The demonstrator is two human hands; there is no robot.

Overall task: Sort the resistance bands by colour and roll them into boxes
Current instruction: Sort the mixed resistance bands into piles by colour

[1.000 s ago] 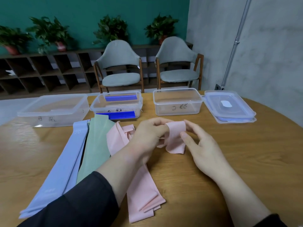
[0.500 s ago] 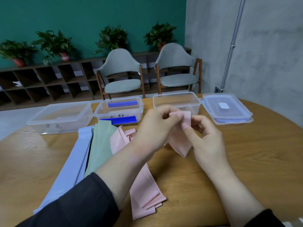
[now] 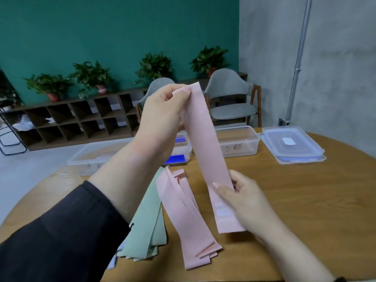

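Note:
A pink resistance band hangs stretched out flat above the table. My left hand pinches its top end high up, and my right hand grips it lower down, near its bottom end. On the table lie a pile of pink bands and, to its left, a pile of green bands. A sliver of light blue bands shows under my left sleeve. Three clear boxes stand behind: the left one, the middle one holding dark blue bands, and the right one.
A stack of clear lids lies at the far right of the round wooden table. Two grey chairs stand beyond the table, with a low shelf of cubbies and potted plants along the green wall.
The pink band was bunched between both hands near the table. My left hand has lifted its end high and my right hand has slid down, so the band now hangs unrolled.

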